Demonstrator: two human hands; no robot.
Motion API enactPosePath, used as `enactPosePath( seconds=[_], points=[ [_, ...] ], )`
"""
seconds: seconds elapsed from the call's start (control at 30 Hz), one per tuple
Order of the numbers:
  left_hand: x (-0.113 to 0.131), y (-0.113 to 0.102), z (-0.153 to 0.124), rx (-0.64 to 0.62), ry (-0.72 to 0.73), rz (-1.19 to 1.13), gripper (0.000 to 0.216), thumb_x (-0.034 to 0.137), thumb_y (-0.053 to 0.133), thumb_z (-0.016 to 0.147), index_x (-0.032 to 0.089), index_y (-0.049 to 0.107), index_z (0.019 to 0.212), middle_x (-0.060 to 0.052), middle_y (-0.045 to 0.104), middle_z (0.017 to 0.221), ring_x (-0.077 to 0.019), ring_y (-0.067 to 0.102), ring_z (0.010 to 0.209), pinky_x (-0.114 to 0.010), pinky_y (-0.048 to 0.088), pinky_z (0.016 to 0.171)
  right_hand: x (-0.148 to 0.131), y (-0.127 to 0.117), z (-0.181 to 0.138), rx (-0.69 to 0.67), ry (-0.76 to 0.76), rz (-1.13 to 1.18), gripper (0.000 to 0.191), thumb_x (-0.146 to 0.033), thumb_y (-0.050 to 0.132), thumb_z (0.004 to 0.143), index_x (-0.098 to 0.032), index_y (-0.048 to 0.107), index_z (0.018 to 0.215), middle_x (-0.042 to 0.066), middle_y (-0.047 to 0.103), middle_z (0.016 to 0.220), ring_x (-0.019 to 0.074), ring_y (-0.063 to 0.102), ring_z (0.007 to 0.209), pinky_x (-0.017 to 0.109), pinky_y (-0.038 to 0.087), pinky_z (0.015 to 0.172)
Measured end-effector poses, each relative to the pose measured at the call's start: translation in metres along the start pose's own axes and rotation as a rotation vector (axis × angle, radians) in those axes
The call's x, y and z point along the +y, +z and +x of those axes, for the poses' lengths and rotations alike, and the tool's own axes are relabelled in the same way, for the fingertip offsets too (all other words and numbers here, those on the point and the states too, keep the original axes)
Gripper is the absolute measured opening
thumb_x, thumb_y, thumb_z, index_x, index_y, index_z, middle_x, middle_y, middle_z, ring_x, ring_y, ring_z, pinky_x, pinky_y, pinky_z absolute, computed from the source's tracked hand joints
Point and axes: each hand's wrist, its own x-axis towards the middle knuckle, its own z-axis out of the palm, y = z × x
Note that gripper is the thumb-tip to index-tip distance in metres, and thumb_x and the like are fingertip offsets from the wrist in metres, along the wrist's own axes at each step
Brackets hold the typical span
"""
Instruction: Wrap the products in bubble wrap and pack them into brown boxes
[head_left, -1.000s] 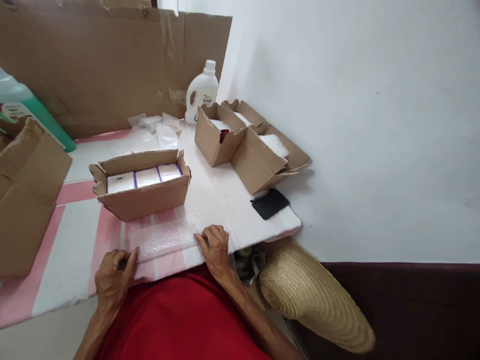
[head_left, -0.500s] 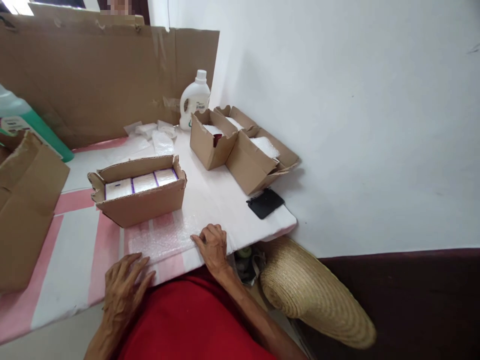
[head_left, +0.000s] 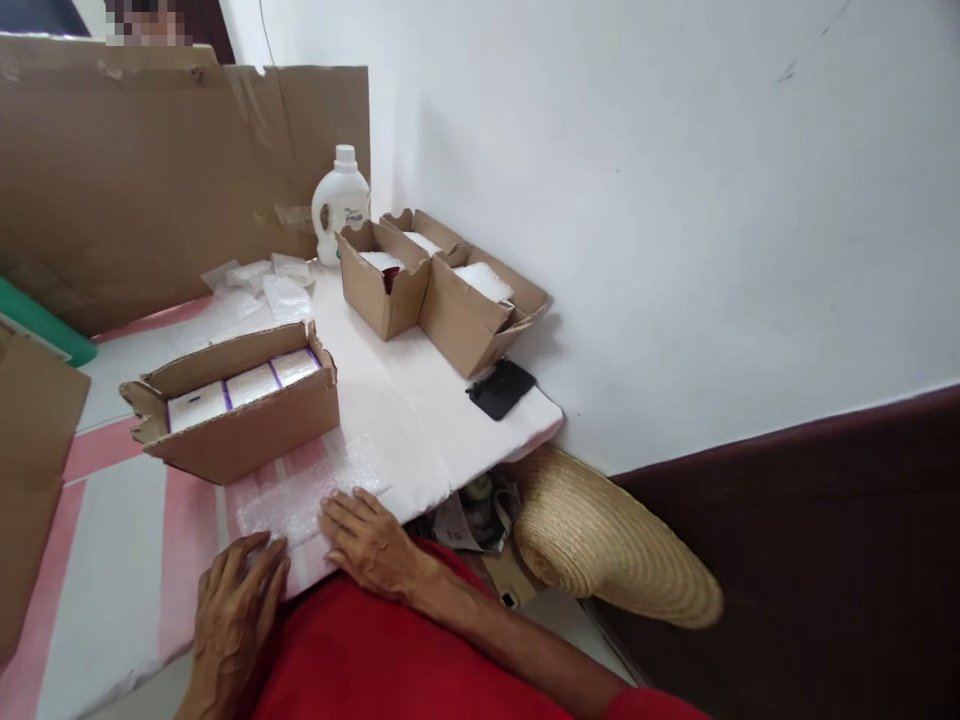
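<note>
While left hand (head_left: 236, 608) and right hand (head_left: 371, 545) rest unclenched at one bubble-wrap sheet (head_left: 285, 498), one carton (head_left: 259, 435) holds three packs (head_left: 253, 386).

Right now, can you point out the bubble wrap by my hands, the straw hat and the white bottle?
Bubble wrap (head_left: 295, 493), head view: middle of the sheet.
Straw hat (head_left: 615, 540), head view: woven side, near the middle.
White bottle (head_left: 344, 196), head view: front of the body.

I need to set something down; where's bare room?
White cloth between packed box and flat black object; striped cloth between that box and left carton. Crowded: around the bottle and three open boxes; around left hand, right hand and bubble wrap.
</note>
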Motion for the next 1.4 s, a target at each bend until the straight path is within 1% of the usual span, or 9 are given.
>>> enactPosePath(
  seconds=[0.2, 0.4, 0.53, 0.63, 0.7, 0.83, 0.97, 1.17, 1.4],
  points=[
    [-0.004, 0.001, 0.004, -0.004, -0.008, -0.023, 0.022, 0.028, 0.053, 0.097, 0.026, 0.065, 0.115, -0.009, 0.068, 0.111, -0.0257, 0.061, 0.1, -0.039, 0.047, 0.082, 0.04, -0.008, -0.038, -0.004, 0.12, -0.071, 0.051, -0.036, 0.054, 0.102, -0.01, 0.05, 0.147, 0.017, 0.053, 0.151, 0.027, 0.039, 0.148, 0.046, 0.038, 0.12],
    [-0.005, -0.005, 0.01, -0.025, 0.104, 0.021, 0.021, 0.021, 0.053, 0.096, 0.026, 0.065, 0.113, -0.007, 0.071, 0.107, -0.0237, 0.063, 0.1, -0.038, 0.046, 0.084, 0.045, -0.013, -0.038, 0.026, 0.118, -0.091, 0.048, -0.039, 0.054, 0.102, -0.012, 0.055, 0.143, 0.016, 0.058, 0.147, 0.028, 0.045, 0.144, 0.046, 0.041, 0.116],
    [0.017, -0.003, 0.02, -0.039, 0.174, 0.02, 0.015, 0.018, 0.054, 0.095, 0.023, 0.064, 0.105, -0.006, 0.072, 0.101, -0.0242, 0.062, 0.101, -0.038, 0.044, 0.088, 0.029, -0.019, -0.019, 0.093, 0.073, -0.15, 0.044, -0.044, 0.056, 0.101, -0.012, 0.061, 0.132, 0.017, 0.065, 0.136, 0.0322, 0.057, 0.127, 0.047, 0.048, 0.102],
    [0.043, 0.004, 0.031, -0.072, 0.218, 0.011, 0.013, 0.014, 0.052, 0.094, 0.021, 0.063, 0.096, -0.006, 0.072, 0.095, -0.0234, 0.062, 0.096, -0.039, 0.043, 0.089, 0.01, -0.016, -0.009, 0.057, -0.051, -0.121, 0.026, -0.032, 0.054, 0.103, -0.017, 0.065, 0.121, 0.011, 0.074, 0.112, 0.0244, 0.064, 0.099, 0.038, 0.05, 0.079],
    [0.058, 0.008, 0.036, -0.1, 0.218, -0.007, 0.015, 0.012, 0.05, 0.093, 0.02, 0.062, 0.09, -0.005, 0.07, 0.089, -0.0222, 0.061, 0.09, -0.039, 0.043, 0.089, 0.002, -0.01, -0.011, 0.045, -0.043, -0.087, 0.017, -0.024, 0.053, 0.103, -0.018, 0.068, 0.106, 0.005, 0.073, 0.091, 0.0209, 0.062, 0.084, 0.034, 0.047, 0.071],
    [0.062, 0.008, 0.041, -0.195, 0.205, -0.181, 0.009, 0.025, 0.057, 0.094, 0.022, 0.064, 0.099, -0.005, 0.07, 0.092, -0.0208, 0.063, 0.087, -0.037, 0.047, 0.085, 0.001, -0.002, -0.031, 0.122, 0.07, 0.084, 0.019, -0.02, 0.051, 0.103, -0.02, 0.069, 0.095, 0.004, 0.074, 0.093, 0.0202, 0.063, 0.089, 0.033, 0.05, 0.077],
    [0.038, 0.003, 0.038, -0.225, 0.186, -0.302, 0.036, 0.038, 0.068, 0.09, 0.023, 0.061, 0.121, -0.008, 0.071, 0.111, -0.0227, 0.066, 0.101, -0.036, 0.052, 0.087, 0.005, -0.008, -0.043, 0.249, 0.236, 0.39, 0.016, -0.021, 0.053, 0.103, -0.019, 0.068, 0.103, 0.007, 0.075, 0.098, 0.0187, 0.067, 0.094, 0.031, 0.054, 0.086],
    [0.023, 0.012, 0.041, -0.134, 0.056, -0.487, 0.017, 0.025, 0.057, 0.096, 0.023, 0.067, 0.11, -0.004, 0.075, 0.104, -0.0183, 0.071, 0.097, -0.03, 0.058, 0.085, 0.003, -0.018, -0.032, 0.399, 0.492, 0.639, 0.01, -0.021, 0.059, 0.098, -0.02, 0.069, 0.098, 0.006, 0.073, 0.097, 0.0195, 0.066, 0.092, 0.033, 0.054, 0.084],
    [0.035, 0.035, 0.047, -0.099, -0.092, -0.488, 0.023, 0.041, 0.056, 0.097, 0.023, 0.069, 0.092, -0.002, 0.075, 0.082, -0.0163, 0.071, 0.072, -0.027, 0.057, 0.064, -0.001, -0.025, -0.034, 0.444, 0.639, 0.498, 0.014, -0.015, 0.055, 0.096, -0.02, 0.063, 0.086, 0.006, 0.063, 0.095, 0.0216, 0.056, 0.094, 0.035, 0.048, 0.085]
  ],
)
